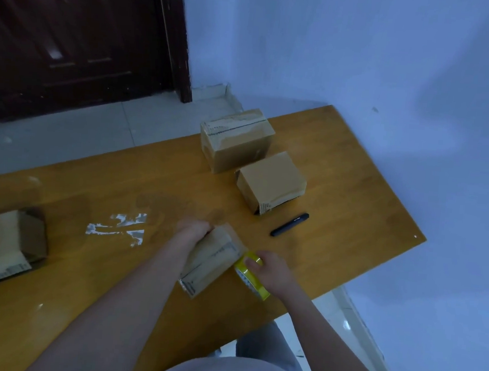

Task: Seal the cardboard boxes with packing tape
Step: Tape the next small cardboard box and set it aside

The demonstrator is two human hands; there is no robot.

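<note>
A small cardboard box (212,263) lies on the wooden table (96,191) in front of me. My left hand (191,230) grips its far end, fingers curled over the edge. My right hand (270,270) holds a yellow roll of packing tape (252,275) against the box's right side. Two more cardboard boxes stand farther back: a taped one (236,139) and a smaller one (271,181) beside it. Another box (1,249) with open flaps lies at the left edge.
A black marker-like tool (290,224) lies on the table right of my hands. White tape residue (118,228) marks the tabletop to the left. The table's right edge is close to the blue wall (364,63). A dark door (82,35) stands behind.
</note>
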